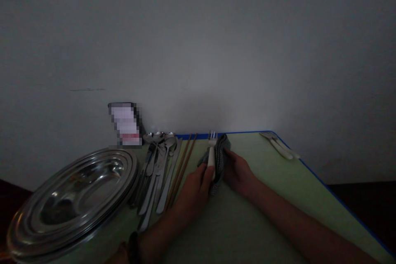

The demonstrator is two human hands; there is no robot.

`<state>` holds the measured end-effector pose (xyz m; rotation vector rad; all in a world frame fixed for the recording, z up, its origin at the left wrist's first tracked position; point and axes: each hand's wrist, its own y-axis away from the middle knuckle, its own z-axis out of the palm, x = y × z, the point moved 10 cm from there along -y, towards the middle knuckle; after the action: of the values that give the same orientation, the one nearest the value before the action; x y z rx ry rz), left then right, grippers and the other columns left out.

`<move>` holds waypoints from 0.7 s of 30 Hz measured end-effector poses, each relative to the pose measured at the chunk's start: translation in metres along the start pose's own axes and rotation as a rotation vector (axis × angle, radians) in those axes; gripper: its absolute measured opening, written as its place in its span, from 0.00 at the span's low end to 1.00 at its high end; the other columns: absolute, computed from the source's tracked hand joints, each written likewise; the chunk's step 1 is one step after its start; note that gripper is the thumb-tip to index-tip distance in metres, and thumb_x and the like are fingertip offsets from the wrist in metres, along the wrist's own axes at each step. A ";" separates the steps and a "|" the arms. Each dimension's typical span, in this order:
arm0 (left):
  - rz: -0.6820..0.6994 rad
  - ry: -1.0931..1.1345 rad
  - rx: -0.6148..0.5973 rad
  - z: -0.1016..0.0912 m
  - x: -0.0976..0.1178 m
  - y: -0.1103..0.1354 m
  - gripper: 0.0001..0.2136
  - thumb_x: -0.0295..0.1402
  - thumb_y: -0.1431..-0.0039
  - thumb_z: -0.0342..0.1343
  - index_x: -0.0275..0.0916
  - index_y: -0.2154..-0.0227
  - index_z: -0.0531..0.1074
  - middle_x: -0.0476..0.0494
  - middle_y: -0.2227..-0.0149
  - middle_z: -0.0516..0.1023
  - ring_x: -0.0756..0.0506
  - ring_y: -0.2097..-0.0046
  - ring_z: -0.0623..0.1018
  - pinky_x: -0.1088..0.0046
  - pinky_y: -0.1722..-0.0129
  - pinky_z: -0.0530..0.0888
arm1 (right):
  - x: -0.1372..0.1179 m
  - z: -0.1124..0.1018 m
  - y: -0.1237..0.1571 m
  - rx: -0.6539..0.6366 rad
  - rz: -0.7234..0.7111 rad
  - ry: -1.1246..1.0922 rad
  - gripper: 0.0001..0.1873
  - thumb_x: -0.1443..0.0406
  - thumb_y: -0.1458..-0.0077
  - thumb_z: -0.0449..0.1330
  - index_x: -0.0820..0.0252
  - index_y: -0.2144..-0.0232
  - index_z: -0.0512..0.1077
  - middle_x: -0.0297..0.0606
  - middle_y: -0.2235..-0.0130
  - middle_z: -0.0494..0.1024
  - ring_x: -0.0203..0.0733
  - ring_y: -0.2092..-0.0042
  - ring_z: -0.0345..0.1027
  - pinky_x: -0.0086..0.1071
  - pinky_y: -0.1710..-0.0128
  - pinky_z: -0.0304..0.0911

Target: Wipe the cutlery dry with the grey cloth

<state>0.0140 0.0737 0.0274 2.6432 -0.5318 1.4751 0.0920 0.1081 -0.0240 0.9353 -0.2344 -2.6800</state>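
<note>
My left hand [194, 187] grips the white handle of a fork [211, 150], its tines pointing away toward the wall. My right hand [237, 173] holds a dark checked cloth [220, 161] wrapped against the fork's handle. Both hands rest low over the pale green table [262, 198], near its far edge. Left of my left hand lie two brown chopsticks [182, 169] and a row of several steel spoons and knives [157, 173].
A stack of shiny steel plates [74, 198] fills the near left of the table. Two white-handled utensils [280, 146] lie at the far right corner. A blurred small box [125, 123] stands against the grey wall. The table has a blue rim [324, 185].
</note>
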 end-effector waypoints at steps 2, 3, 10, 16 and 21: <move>0.004 -0.008 0.004 0.000 0.000 0.000 0.15 0.40 0.39 0.38 0.38 0.70 0.66 0.46 0.72 0.72 0.46 0.69 0.72 0.73 0.69 0.65 | -0.003 0.010 0.002 -0.082 -0.011 0.014 0.13 0.63 0.51 0.46 0.59 0.69 0.69 0.41 0.67 0.77 0.44 0.57 0.68 0.41 0.54 0.61; 0.001 -0.019 0.007 0.000 0.000 0.000 0.15 0.41 0.39 0.38 0.38 0.70 0.65 0.47 0.72 0.72 0.46 0.69 0.72 0.73 0.70 0.66 | -0.004 0.013 0.003 -0.112 -0.016 0.024 0.13 0.62 0.52 0.46 0.59 0.70 0.69 0.41 0.67 0.77 0.44 0.56 0.68 0.41 0.54 0.60; 0.047 -0.058 0.051 -0.005 0.007 0.004 0.14 0.40 0.39 0.40 0.38 0.70 0.65 0.49 0.73 0.71 0.48 0.71 0.70 0.75 0.71 0.65 | -0.002 0.012 0.005 -0.089 0.018 0.043 0.09 0.63 0.56 0.49 0.57 0.77 0.68 0.39 0.72 0.76 0.45 0.59 0.69 0.41 0.55 0.62; 0.036 -0.075 0.041 -0.004 0.006 0.002 0.14 0.40 0.38 0.39 0.38 0.71 0.65 0.49 0.73 0.72 0.48 0.73 0.70 0.75 0.73 0.64 | 0.003 -0.012 0.004 0.092 0.007 0.109 0.09 0.65 0.55 0.51 0.58 0.78 0.71 0.38 0.77 0.76 0.43 0.64 0.70 0.39 0.60 0.64; 0.050 -0.172 -0.033 0.006 0.004 0.000 0.16 0.42 0.39 0.41 0.38 0.75 0.65 0.50 0.77 0.70 0.48 0.75 0.69 0.74 0.74 0.61 | 0.005 -0.013 0.010 0.118 0.064 0.172 0.11 0.61 0.53 0.51 0.59 0.77 0.71 0.38 0.77 0.76 0.43 0.67 0.70 0.38 0.63 0.64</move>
<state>0.0211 0.0711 0.0273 2.7657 -0.6344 1.2453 0.0988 0.0963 -0.0344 1.1663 -0.3809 -2.5328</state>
